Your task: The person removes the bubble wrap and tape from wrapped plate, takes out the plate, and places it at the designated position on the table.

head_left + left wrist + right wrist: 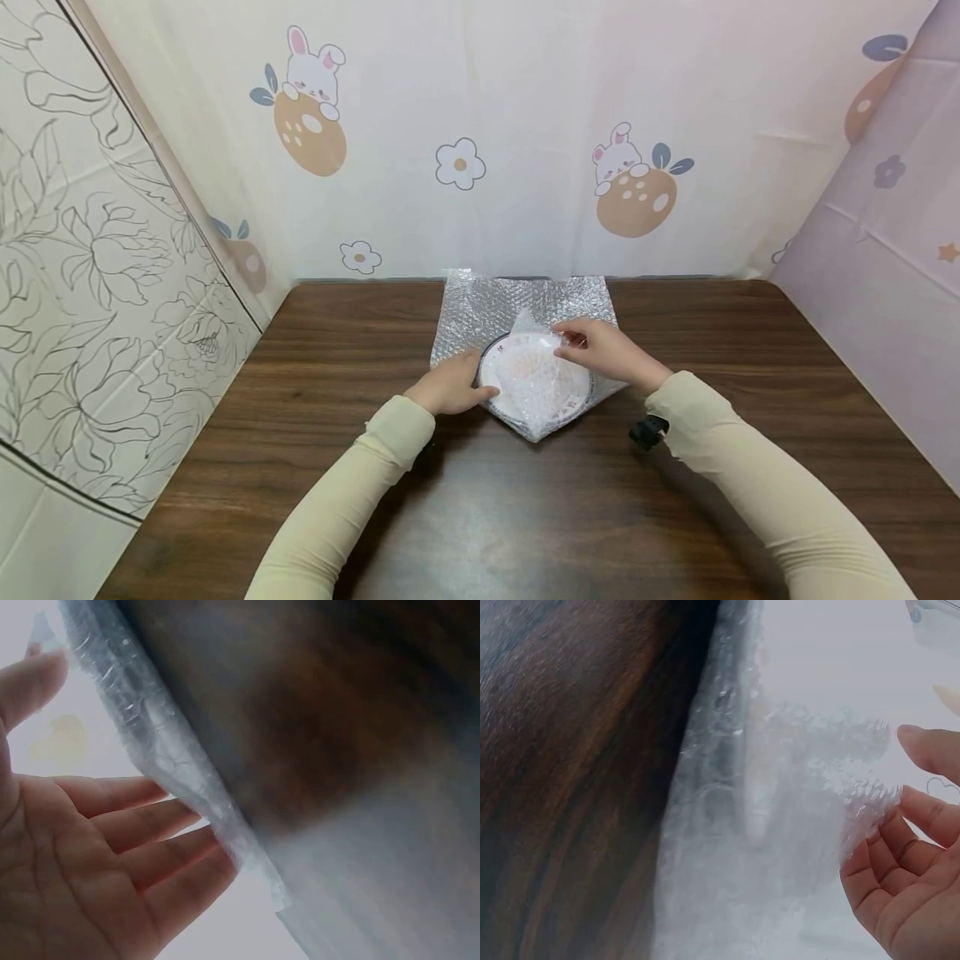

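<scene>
A round white plate (534, 382) with a dark rim lies on a sheet of clear bubble wrap (487, 310) at the far middle of the wooden table (525, 517). The near corner of the wrap is folded up over the plate. My left hand (455, 385) rests with straight fingers against the plate's left edge. In the left wrist view the palm (112, 847) lies open along the wrap's edge (172, 757). My right hand (570, 342) pinches the folded wrap over the plate's far right part. The right wrist view shows its fingers (911, 817) holding a crumpled corner of the bubble wrap (780, 825).
The table is walled in by a cartoon-print curtain (487, 125) at the back, a flower-pattern panel (90, 250) on the left and a pinkish sheet (892, 250) on the right. Dark table wood (570, 750) shows beside the wrap. A black strap (647, 432) sits on my right wrist.
</scene>
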`<state>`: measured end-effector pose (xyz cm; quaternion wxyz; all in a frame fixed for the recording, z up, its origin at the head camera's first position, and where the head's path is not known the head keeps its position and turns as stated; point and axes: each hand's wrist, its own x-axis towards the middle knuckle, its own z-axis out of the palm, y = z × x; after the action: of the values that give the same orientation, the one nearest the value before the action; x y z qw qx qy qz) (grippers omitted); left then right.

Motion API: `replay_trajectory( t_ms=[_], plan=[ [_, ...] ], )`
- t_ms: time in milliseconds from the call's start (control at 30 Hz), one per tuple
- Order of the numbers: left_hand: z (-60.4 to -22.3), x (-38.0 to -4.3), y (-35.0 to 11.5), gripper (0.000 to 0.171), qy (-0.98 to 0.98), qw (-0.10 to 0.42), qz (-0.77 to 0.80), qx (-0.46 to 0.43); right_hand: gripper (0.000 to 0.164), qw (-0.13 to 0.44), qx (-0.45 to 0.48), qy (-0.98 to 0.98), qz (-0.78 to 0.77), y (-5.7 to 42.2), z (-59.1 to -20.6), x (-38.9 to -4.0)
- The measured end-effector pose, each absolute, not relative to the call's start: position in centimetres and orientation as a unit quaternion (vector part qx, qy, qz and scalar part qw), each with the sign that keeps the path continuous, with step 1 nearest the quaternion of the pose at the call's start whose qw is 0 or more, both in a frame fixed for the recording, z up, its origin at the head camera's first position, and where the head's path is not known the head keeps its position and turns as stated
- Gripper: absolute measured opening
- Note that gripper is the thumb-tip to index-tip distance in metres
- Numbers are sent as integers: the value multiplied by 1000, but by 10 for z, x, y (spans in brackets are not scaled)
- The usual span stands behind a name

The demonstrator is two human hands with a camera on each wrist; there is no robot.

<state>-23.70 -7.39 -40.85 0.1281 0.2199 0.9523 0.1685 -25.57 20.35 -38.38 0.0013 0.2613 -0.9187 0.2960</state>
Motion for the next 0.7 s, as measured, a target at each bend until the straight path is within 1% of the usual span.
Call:
replay_trajectory(
  t_ms=[100,233,467,567,700],
  plan=[
    [-410,-238,-72,85,952,134,157,226,38,-2,254,-918,305,204,-381,-254],
    [-410,-239,-70,83,953,136,152,226,34,-6,242,-918,315,205,-378,-251],
    [-410,-239,-69,84,953,146,147,220,20,-3,232,-912,338,209,-371,-247],
    [-411,-240,-69,83,953,145,148,221,16,-1,232,-909,346,212,-369,-245],
    [-411,-241,-69,83,953,144,145,223,15,4,239,-903,358,217,-367,-242]
  ],
)
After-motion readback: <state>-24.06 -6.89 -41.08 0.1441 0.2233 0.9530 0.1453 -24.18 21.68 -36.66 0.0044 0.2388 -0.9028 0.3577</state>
